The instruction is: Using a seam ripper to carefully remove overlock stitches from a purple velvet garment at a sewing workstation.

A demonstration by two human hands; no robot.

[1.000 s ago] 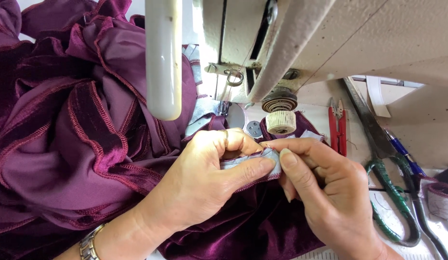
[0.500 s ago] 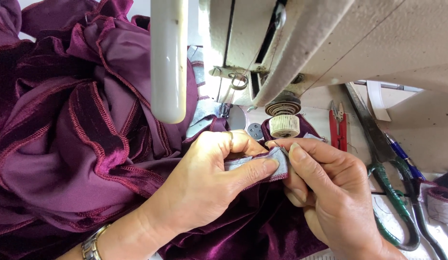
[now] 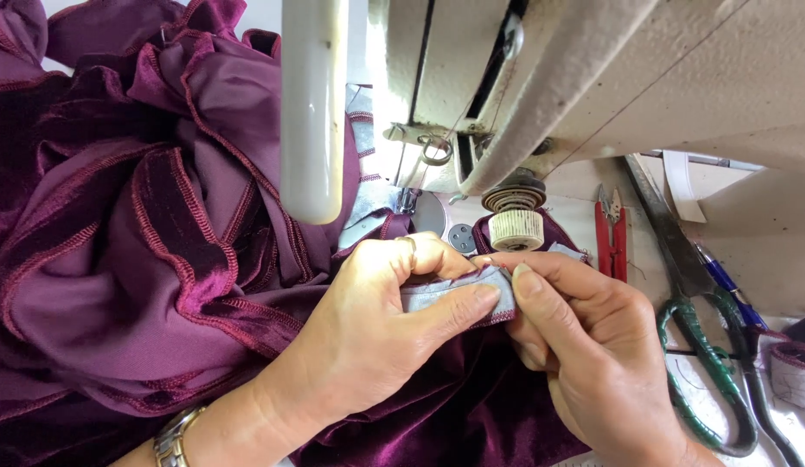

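The purple garment (image 3: 143, 259) was velvet, its pile glossy on the folds, with a smoother, matt satin-like reverse and rough overlocked edges. The grey strip (image 3: 454, 298) pinched between the left hand (image 3: 368, 346) and right hand (image 3: 593, 363) looked like flat matt cloth. The sewing machine (image 3: 610, 78) had worn, dull cream paint and bare metal fittings. The scissors (image 3: 705, 346) had dark metal blades and green-wrapped handles; the snips (image 3: 612, 238) looked like red plastic.
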